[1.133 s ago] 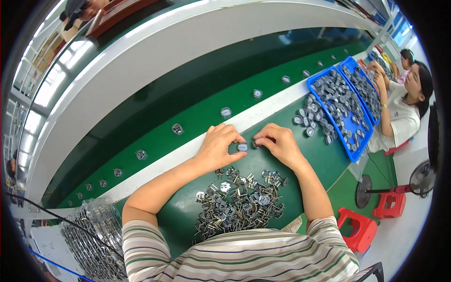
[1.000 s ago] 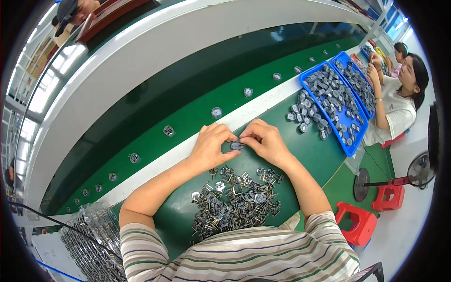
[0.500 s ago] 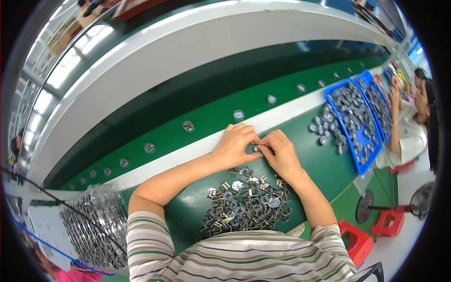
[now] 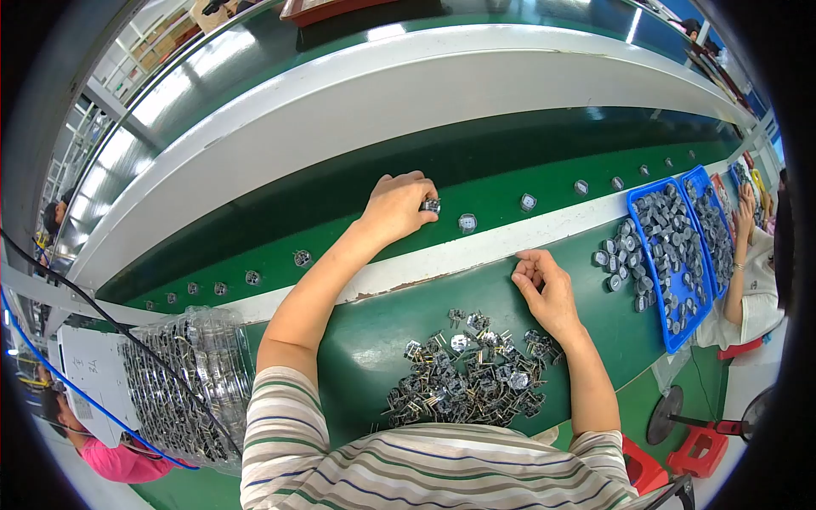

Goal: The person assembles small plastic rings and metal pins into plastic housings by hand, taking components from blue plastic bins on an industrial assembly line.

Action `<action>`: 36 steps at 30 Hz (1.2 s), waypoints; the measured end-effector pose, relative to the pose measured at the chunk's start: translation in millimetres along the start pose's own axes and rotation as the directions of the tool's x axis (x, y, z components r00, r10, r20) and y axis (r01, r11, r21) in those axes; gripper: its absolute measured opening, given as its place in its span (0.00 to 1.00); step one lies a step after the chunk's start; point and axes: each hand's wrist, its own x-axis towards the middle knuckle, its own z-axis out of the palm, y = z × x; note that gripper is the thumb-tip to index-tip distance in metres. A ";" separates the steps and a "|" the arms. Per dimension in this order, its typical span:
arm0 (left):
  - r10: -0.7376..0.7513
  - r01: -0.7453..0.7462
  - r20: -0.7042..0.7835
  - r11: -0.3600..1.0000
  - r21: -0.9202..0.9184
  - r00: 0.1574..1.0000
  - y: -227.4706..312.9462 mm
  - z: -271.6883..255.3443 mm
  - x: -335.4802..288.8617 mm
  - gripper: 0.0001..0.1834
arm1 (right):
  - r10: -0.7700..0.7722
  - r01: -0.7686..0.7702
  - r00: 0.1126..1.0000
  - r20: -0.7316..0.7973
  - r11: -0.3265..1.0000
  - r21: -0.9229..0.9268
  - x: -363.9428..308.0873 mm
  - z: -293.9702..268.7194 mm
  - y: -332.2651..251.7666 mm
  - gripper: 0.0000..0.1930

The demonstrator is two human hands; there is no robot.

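Note:
My left hand reaches over the green belt, pinching a small round dark-and-silver part between thumb and fingers. Just right of it on the belt sits a similar grey part. My right hand hovers over the green worktop near the white ledge; its fingers are loosely bent, thumb and forefinger apart, with nothing visible between them. Between my forearms lies a pile of small black parts with metal prongs.
A white ledge separates worktop and belt. Blue baskets of grey round parts stand at right, beside loose grey parts. Plastic-wrapped stacked parts stand at left. A person sits at far right; red stools are below.
My hands have separated. The left moved up and left over the belt with the small part; the right drew back right and let go. The view has also shifted.

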 end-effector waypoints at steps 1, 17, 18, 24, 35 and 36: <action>-0.013 0.008 0.045 0.994 0.108 0.999 -5.8 0.7 -0.4 0.17 | -0.001 0.001 1.000 0.001 1.000 0.003 0.3 0.3 -0.6 0.17; -0.106 0.092 0.532 0.994 0.054 0.840 -39.6 -71.0 -42.7 0.25 | -0.055 0.055 0.998 0.010 0.998 -0.032 0.9 2.6 -2.9 0.17; -0.109 0.096 0.534 0.994 0.053 0.838 -37.6 -72.4 -43.4 0.25 | -0.070 0.071 0.997 0.008 0.996 -0.057 0.9 2.5 -2.7 0.17; -0.137 0.147 0.481 0.989 0.017 0.866 -64.8 -64.0 -49.6 0.23 | -0.100 0.101 0.995 0.009 0.993 -0.060 0.9 3.7 -4.2 0.17; -0.285 0.334 0.358 0.939 -0.082 0.889 -71.9 -50.9 -64.9 0.10 | -0.113 0.117 0.993 0.045 0.989 -0.090 1.3 -3.6 -9.3 0.17; -0.280 0.329 0.358 0.941 -0.082 0.890 -69.6 -51.3 -67.3 0.10 | -0.124 0.131 0.989 0.082 0.988 -0.084 0.9 -6.3 -10.1 0.15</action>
